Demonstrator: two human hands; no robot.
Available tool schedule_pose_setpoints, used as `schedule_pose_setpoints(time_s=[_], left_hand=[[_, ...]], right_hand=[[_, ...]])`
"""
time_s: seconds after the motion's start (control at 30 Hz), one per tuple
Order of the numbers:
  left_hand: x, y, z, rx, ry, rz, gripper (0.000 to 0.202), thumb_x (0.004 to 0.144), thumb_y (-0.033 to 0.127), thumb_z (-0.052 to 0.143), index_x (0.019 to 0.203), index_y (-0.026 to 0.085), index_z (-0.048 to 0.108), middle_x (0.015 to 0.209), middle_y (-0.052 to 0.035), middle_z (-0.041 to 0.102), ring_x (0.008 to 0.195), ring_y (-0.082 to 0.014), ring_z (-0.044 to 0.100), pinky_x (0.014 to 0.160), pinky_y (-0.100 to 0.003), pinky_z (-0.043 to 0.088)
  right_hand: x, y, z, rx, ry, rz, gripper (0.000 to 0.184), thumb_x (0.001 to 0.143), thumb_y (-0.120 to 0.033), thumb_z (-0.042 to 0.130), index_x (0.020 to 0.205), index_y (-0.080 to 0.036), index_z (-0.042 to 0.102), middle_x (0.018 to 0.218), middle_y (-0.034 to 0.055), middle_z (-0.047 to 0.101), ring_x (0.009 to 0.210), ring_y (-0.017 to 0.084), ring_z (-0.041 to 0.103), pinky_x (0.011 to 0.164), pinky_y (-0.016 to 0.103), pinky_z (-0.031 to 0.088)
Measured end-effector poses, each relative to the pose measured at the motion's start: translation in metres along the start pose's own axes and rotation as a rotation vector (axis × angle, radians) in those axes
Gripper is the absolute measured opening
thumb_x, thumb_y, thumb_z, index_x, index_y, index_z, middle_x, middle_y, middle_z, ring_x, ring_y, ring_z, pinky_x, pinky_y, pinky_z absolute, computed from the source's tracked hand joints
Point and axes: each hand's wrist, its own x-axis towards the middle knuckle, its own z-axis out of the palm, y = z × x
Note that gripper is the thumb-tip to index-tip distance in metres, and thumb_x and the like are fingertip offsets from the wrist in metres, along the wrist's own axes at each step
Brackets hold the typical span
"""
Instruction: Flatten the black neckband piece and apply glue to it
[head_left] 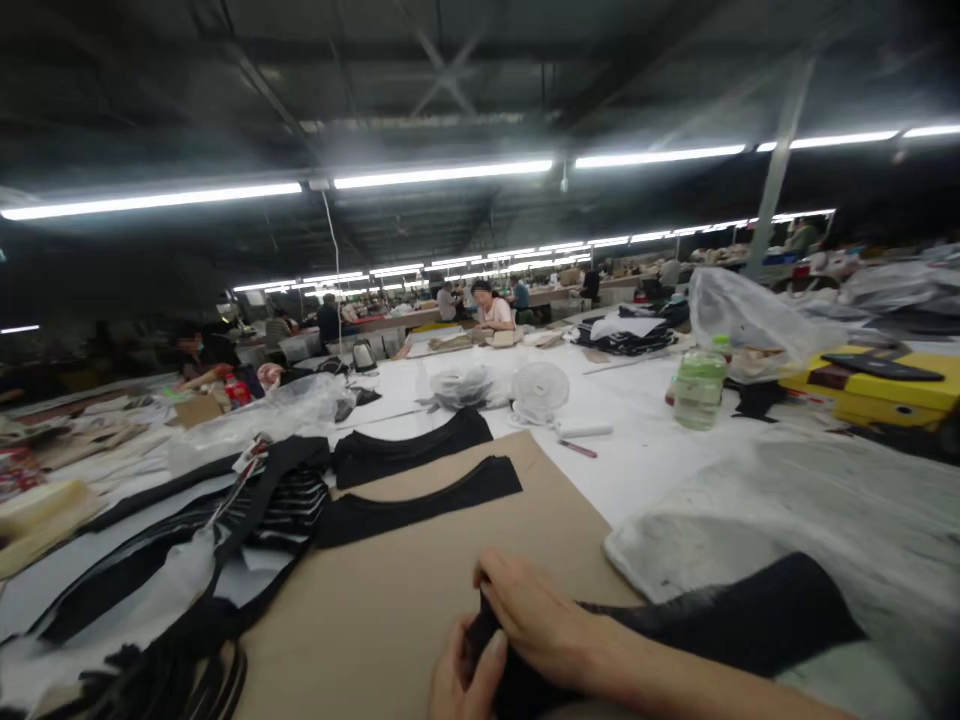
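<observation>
Both of my hands meet over a black fabric piece near the bottom of the view. My left hand pinches its near edge between thumb and fingers. Just above, my right hand has its fingers curled over the same edge. From under my right forearm the piece runs to the right, onto a clear plastic sheet. Part of it is hidden by my hands. Beyond them, two curved black pieces lie side by side on a brown board.
Bundled black strips are heaped at the left. A clear plastic bag covers the right side. Farther back are a roll of white tape, a red-handled tool, a bottle of liquid and a yellow box. Other people work in the distance.
</observation>
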Motion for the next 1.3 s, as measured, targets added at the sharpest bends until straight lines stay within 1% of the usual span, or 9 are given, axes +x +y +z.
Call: schedule_pose_setpoints(time_s=[0.2, 0.4, 0.6, 0.83, 0.93, 1.0, 1.13, 1.2, 1.3], left_hand=[[-0.043, -0.01, -0.068, -0.082, 0.134, -0.189, 0.051, 0.056, 0.049, 0.081, 0.088, 0.014, 0.063, 0.068, -0.0016, 0.065, 0.062, -0.013, 0.058, 0.058, -0.022, 0.045], [-0.075, 0.009, -0.114, -0.077, 0.242, -0.307, 0.036, 0.06, 0.038, 0.075, 0.085, 0.016, 0.062, 0.066, 0.0024, 0.061, 0.057, -0.0105, 0.053, 0.054, -0.021, 0.041], [-0.089, 0.03, -0.164, 0.078, 0.324, -0.372, 0.036, 0.061, 0.034, 0.068, 0.092, 0.017, 0.061, 0.069, 0.0031, 0.064, 0.064, -0.0128, 0.057, 0.057, -0.021, 0.04], [-0.096, 0.031, -0.221, 0.411, 0.507, -0.307, 0.05, 0.058, 0.04, 0.062, 0.102, 0.017, 0.055, 0.07, 0.0, 0.063, 0.07, -0.0202, 0.061, 0.068, -0.03, 0.048], [-0.105, 0.03, -0.223, 0.921, 0.674, -0.141, 0.05, 0.072, 0.043, 0.051, 0.114, 0.016, 0.054, 0.085, -0.0068, 0.062, 0.08, -0.0264, 0.061, 0.077, -0.042, 0.049], [-0.112, 0.024, -0.21, 1.278, 0.769, 0.112, 0.047, 0.082, 0.042, 0.045, 0.119, 0.016, 0.054, 0.1, -0.0118, 0.06, 0.096, -0.0303, 0.058, 0.088, -0.048, 0.046], [-0.123, -0.003, -0.18, 1.513, 0.414, 0.573, 0.036, 0.092, 0.036, 0.044, 0.122, 0.019, 0.054, 0.108, -0.0103, 0.06, 0.103, -0.0245, 0.056, 0.092, -0.039, 0.045], [-0.127, -0.019, -0.176, 1.577, 0.234, 0.662, 0.035, 0.091, 0.035, 0.048, 0.122, 0.02, 0.055, 0.108, -0.0085, 0.061, 0.101, -0.0222, 0.057, 0.087, -0.034, 0.045], [-0.131, -0.032, -0.183, 1.63, 0.206, 0.651, 0.032, 0.092, 0.035, 0.047, 0.117, 0.018, 0.057, 0.109, -0.0099, 0.061, 0.102, -0.0238, 0.057, 0.087, -0.036, 0.044]], right_hand=[[0.019, -0.03, 0.065, 0.16, -0.128, -0.143, 0.028, 0.089, -0.015, 0.037, 0.11, -0.018, 0.055, 0.1, 0.0081, 0.066, 0.089, 0.02, 0.06, 0.079, 0.032, 0.044], [0.044, -0.044, 0.096, 0.328, -0.296, -0.202, 0.027, 0.089, -0.013, 0.042, 0.109, -0.019, 0.059, 0.096, 0.0039, 0.068, 0.089, 0.015, 0.062, 0.081, 0.028, 0.047], [0.032, -0.034, 0.077, 0.306, -0.184, -0.208, 0.022, 0.092, -0.015, 0.044, 0.107, -0.017, 0.06, 0.109, 0.0078, 0.064, 0.101, 0.018, 0.058, 0.093, 0.034, 0.043], [-0.065, -0.004, 0.056, -0.062, -0.143, -0.294, 0.025, 0.094, -0.012, 0.04, 0.106, -0.02, 0.061, 0.1, 0.0072, 0.062, 0.093, 0.02, 0.056, 0.08, 0.035, 0.044], [-0.096, 0.01, 0.071, -0.176, -0.1, -0.293, 0.03, 0.093, -0.009, 0.041, 0.116, -0.018, 0.057, 0.107, 0.0099, 0.06, 0.097, 0.022, 0.054, 0.082, 0.039, 0.042], [-0.107, 0.013, 0.082, -0.209, -0.06, -0.299, 0.034, 0.092, -0.007, 0.04, 0.122, -0.015, 0.054, 0.111, 0.0117, 0.059, 0.1, 0.023, 0.053, 0.085, 0.042, 0.041], [-0.111, 0.003, 0.089, -0.23, -0.06, -0.276, 0.038, 0.091, -0.006, 0.041, 0.125, -0.016, 0.053, 0.112, 0.0112, 0.06, 0.1, 0.022, 0.053, 0.086, 0.041, 0.041], [-0.11, -0.002, 0.086, -0.241, -0.077, -0.258, 0.039, 0.09, -0.006, 0.042, 0.126, -0.017, 0.054, 0.113, 0.0106, 0.06, 0.1, 0.021, 0.053, 0.087, 0.04, 0.041], [-0.111, 0.004, 0.079, -0.277, -0.06, -0.212, 0.037, 0.092, -0.009, 0.042, 0.125, -0.02, 0.055, 0.117, 0.0102, 0.059, 0.102, 0.022, 0.053, 0.088, 0.04, 0.041]])
